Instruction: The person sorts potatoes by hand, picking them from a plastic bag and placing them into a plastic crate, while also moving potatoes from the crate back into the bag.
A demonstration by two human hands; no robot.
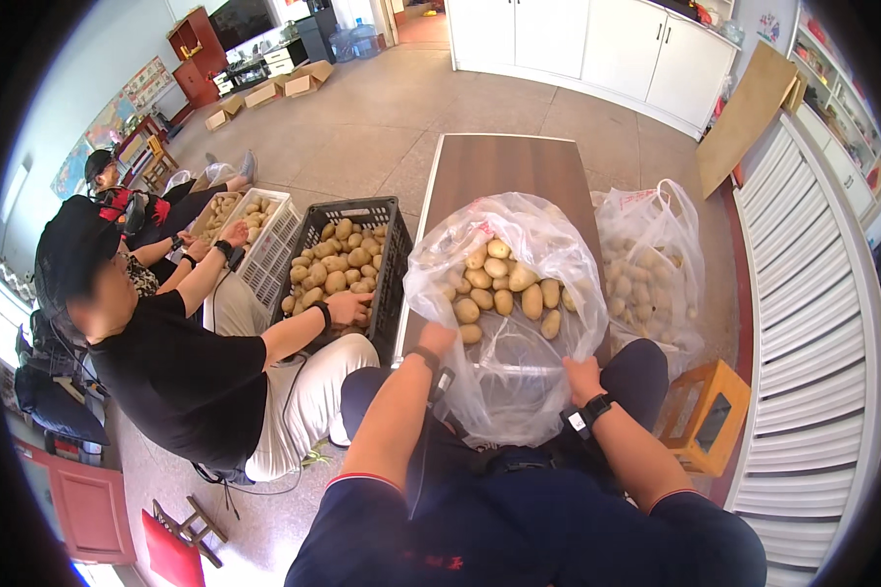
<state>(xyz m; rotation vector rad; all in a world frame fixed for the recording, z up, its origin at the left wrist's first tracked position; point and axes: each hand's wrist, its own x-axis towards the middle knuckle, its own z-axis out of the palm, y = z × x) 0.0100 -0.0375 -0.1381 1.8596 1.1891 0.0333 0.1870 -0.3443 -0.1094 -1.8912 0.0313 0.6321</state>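
A large clear plastic bag (pixel 507 399) lies spread on the brown table (pixel 504 166) in front of me, its mouth toward my body. Inside it several potatoes (pixel 532 301) are heaped. My left hand (pixel 438 338) is closed on the bag's left edge, fingers partly hidden by the plastic. At the opposite side, my right hand (pixel 583 378) grips the right edge of the bag. Between my hands the near part of the plastic hangs loose over the table's front edge toward my lap.
Another plastic bag of potatoes (pixel 651 284) stands right of the table, near a wooden stool (pixel 707 416) and a white radiator (pixel 803 323). On the left, a co-worker (pixel 181 362) reaches into a black crate (pixel 398 235) of potatoes; white crates (pixel 282 230) and more people sit beyond.
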